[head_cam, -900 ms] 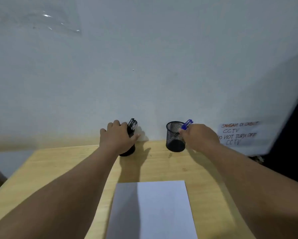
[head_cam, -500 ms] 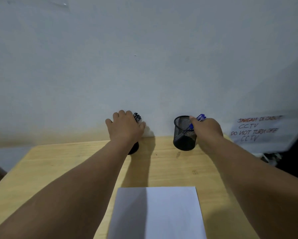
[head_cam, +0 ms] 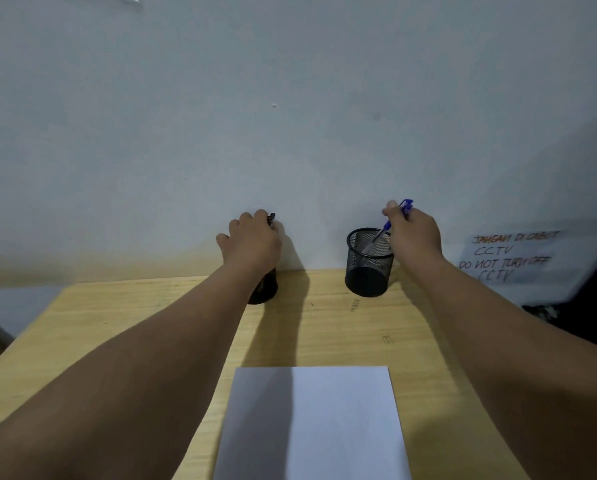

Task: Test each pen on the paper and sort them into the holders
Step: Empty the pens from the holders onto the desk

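Observation:
Two black mesh holders stand at the table's far edge against the wall. My left hand covers the top of the left holder, its fingers curled round black pens whose tips poke out above my knuckles. My right hand pinches a blue pen that slants down into the right holder, its cap above my fingers. A white sheet of paper lies near the front edge, between my forearms.
The light wooden table ends at a pale wall. A handwritten CCTV notice hangs on the wall to the right of the right holder. Dark space lies beyond the table's right side.
My right hand has risen, lifting the blue pen partly out of the right holder. My left hand has closed more tightly over the pens in the left holder.

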